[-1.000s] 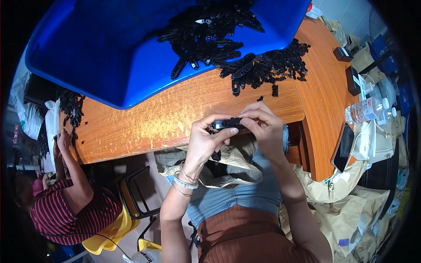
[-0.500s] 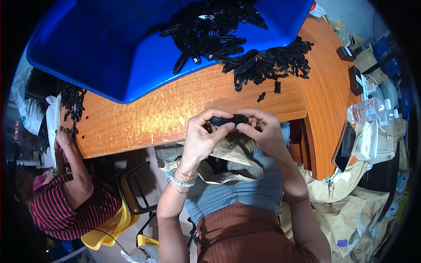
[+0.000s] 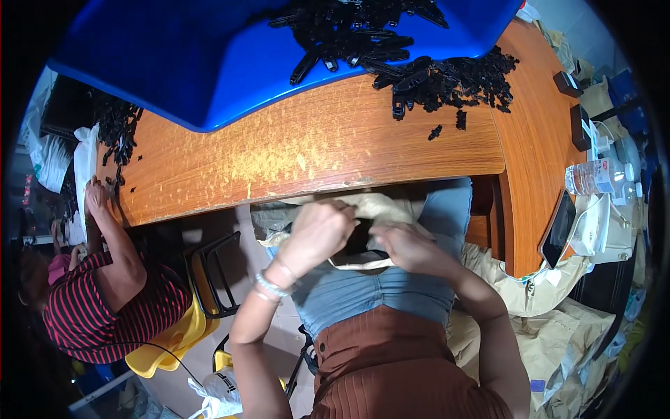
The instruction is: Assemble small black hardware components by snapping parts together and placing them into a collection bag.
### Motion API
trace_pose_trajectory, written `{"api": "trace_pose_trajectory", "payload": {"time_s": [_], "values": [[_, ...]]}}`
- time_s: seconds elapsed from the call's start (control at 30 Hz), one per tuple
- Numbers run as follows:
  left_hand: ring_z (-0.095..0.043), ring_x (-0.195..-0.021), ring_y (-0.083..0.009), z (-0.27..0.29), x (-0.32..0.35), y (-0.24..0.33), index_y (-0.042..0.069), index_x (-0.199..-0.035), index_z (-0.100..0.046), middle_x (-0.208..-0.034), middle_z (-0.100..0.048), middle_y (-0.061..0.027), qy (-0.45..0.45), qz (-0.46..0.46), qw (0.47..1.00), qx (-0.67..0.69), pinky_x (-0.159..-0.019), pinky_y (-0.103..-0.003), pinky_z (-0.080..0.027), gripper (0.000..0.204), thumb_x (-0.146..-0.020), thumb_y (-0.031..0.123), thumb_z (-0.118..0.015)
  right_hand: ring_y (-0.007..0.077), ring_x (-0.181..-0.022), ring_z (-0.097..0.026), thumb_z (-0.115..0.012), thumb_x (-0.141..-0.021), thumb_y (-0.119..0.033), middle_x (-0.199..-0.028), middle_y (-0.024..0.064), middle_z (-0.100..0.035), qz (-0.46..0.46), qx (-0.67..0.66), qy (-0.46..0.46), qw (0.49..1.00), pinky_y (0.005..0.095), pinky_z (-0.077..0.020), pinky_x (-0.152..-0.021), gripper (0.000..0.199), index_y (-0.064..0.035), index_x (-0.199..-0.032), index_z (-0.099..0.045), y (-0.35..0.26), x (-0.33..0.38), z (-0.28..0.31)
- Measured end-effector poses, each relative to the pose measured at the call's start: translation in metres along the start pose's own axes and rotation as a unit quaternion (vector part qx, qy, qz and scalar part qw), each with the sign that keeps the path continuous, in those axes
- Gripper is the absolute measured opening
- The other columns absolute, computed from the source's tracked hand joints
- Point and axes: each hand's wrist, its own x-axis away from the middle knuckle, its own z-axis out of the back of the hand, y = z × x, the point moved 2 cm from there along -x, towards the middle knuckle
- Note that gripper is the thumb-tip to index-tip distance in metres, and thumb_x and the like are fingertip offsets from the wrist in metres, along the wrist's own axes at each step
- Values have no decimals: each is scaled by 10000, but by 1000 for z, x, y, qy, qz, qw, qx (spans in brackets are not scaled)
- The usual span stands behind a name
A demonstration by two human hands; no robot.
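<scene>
A brown paper bag (image 3: 380, 206) sits on my lap under the table's front edge, its dark mouth facing up. Over the left side of that mouth is my left hand (image 3: 322, 234), fingers curled and smeared by motion. My right hand (image 3: 410, 248) is at the right side of the bag, blurred too, its fingertips close to the opening. Whether either hand grips anything cannot be made out. Black oblong plastic parts (image 3: 412, 82) lie on the table beyond, beside a heap of small black pieces (image 3: 474, 80).
A big blue bin (image 3: 160, 77) with black parts in it rests on the wooden table (image 3: 314, 150). To the right are a phone (image 3: 558, 230) and a water bottle (image 3: 590, 177). At left, a person in a striped top (image 3: 105, 311) works near more black pieces (image 3: 117, 133).
Both hands have come down from the table edge to the bag and moved slightly apart. The black oblong part they held between them is out of sight. The view has shifted a little.
</scene>
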Motion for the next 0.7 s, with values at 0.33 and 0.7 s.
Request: {"api": "trace_pose_trajectory", "payload": {"time_s": [0.33,0.7], "values": [[-562,-796,-279,-58,14,9,4,-823,-638,-794,-624,-135,-40,-148,980,127,-733,-379,-480,201,-787,202,-648,357,-1236,-384,-547,-832,-67,-1317,231,-407,-64,69,92,991,401,-310,-1025,572,6,-1348,-309,9,2,-7],[-631,-778,-323,-17,103,-55,25,-934,-658,-822,-652,-174,-94,114,989,30,-687,-376,-516,258,-680,68,-646,379,-1229,-401,-572,-828,-63,-1306,277,-413,-150,22,103,983,397,-332,-1015,684,5,-1402,-206,15,8,2]]}}
